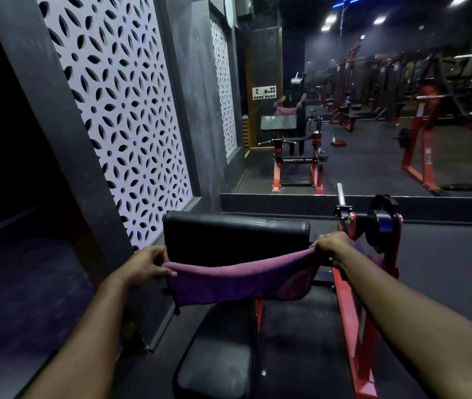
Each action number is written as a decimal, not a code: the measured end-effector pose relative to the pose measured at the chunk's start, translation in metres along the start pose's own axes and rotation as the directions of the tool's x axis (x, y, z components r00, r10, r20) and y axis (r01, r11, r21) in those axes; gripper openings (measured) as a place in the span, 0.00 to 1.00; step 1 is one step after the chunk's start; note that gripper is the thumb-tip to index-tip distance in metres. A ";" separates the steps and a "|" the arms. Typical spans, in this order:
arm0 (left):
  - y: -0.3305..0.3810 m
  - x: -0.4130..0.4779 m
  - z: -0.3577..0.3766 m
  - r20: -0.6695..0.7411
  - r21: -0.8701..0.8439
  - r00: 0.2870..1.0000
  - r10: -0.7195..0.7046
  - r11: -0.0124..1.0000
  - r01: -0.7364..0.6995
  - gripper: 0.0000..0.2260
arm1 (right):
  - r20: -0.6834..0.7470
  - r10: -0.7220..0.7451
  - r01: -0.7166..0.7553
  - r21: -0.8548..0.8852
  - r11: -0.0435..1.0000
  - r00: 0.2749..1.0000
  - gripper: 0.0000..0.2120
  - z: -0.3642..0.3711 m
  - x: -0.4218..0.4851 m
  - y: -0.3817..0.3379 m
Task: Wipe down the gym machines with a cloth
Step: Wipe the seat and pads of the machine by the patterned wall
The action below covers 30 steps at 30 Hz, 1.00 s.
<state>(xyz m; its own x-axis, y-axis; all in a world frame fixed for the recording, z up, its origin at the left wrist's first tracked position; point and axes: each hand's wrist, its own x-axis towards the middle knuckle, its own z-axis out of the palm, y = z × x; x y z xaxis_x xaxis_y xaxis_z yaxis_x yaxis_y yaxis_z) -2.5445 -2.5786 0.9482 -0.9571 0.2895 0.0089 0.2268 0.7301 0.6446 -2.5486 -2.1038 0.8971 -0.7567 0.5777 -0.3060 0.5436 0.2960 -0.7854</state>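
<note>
**Cloth spread wide, pad wipe about to start**

Holding a purple cloth (237,283) by its top edge, stretched across the near face of the upright black pad (234,234). Left hand (150,264): fingers and thumb pinched on the left corner. Right hand (331,244): curled round the right corner, close to the red frame (355,341). Sagging in the middle, with the lower edge hanging free above the seat (217,355) on the near side. Cannot tell whether touching the pad or hanging just in front of it. Mirror (372,110) on the far wall, showing the same pose. Patterned white panel (114,110) to the left.

Step judged: opening the cloth out ahead of a pass over this machine's pad. Next move, probably: lay it over the pad top and draw down, with both corners level and tension even, then on to the seat and frame. Possible snag: loose lower edge bunching instead of wiping flat.
</note>
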 end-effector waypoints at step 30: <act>0.129 0.019 0.031 -0.119 0.010 0.938 0.326 0.945 -0.327 0.09 | 0.197 -0.750 0.622 0.449 0.641 0.631 0.16 0.088 -0.118 -0.103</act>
<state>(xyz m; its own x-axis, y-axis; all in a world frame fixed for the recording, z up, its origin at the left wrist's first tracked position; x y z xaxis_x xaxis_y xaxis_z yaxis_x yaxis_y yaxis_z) -2.5282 -2.4597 1.0080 -0.8453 0.4355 0.3095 0.5290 0.6012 0.5989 -2.5473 -2.2692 0.9669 -0.9570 -0.0072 0.2901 -0.2852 0.2078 -0.9357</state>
